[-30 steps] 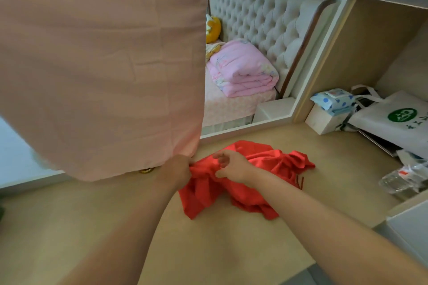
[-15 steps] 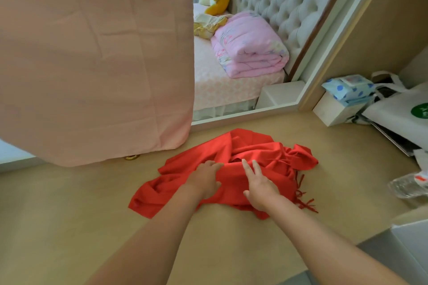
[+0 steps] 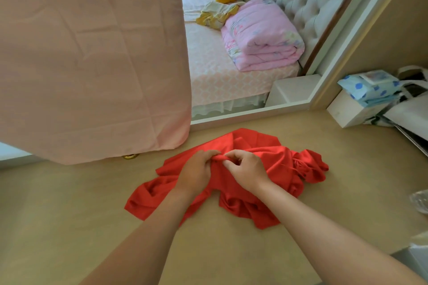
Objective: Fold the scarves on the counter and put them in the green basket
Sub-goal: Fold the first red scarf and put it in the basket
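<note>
Item: crumpled red fabric scarf (image 3: 289, 162), heaped on the beige worktop (image 3: 69, 215) directly under both hands. The left hand (image 3: 196, 173) and right hand (image 3: 249, 172) each pinch one raised ridge of cloth, fingertips nearly meeting. Probably hunting an edge to spread it flat before folding. Long axis runs near-left to far-right, with the fringed end right of the right hand. No green basket in view.

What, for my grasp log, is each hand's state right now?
Left hand: closed, pinching a bunched fold of the red scarf.
Right hand: closed, pinching the same fold.
</note>
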The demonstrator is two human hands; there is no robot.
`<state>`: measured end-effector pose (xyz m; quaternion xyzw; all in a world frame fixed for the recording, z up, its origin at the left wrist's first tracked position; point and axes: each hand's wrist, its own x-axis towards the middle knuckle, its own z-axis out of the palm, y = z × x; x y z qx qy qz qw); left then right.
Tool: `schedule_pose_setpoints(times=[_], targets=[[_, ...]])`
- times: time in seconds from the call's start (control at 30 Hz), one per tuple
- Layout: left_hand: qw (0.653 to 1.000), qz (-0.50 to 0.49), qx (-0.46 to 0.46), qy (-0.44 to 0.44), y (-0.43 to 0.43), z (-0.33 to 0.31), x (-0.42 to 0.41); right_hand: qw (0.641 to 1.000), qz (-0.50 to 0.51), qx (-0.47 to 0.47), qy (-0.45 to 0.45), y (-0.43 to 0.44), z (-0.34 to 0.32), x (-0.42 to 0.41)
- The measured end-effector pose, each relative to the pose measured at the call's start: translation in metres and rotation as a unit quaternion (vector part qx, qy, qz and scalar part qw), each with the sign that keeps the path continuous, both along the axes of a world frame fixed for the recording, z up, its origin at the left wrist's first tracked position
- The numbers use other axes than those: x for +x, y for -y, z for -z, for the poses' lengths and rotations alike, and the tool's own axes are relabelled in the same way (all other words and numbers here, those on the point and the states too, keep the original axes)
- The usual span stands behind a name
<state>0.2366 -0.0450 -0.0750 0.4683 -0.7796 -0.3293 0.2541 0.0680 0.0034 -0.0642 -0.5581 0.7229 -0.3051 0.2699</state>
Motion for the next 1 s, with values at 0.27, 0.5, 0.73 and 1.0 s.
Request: schedule_pose_setpoints(times=[0.27,0.5,0.73,1.0], targets=[[0.881,-0.143,0.095,0.441,0.023,-0.010,0.090,0.980,-0.052,0.160,-0.103,0.021,0.021,0.025],[0.928,-0.001,0.039,0.371,0.017,0.018,0.067,0.905,-0.118,0.265,-0.311,0.033,0.051,0.040],[0.974,0.047,0.056,0.213,0.016,0.034,0.053,0.947,-0.063,0.132,-0.284,0.046,0.061,0.049],[0.996,0.065,0.046,0.047,0.027,0.010,0.064,0.962,-0.014,0.050,0.267,0.040,0.018,0.081]])
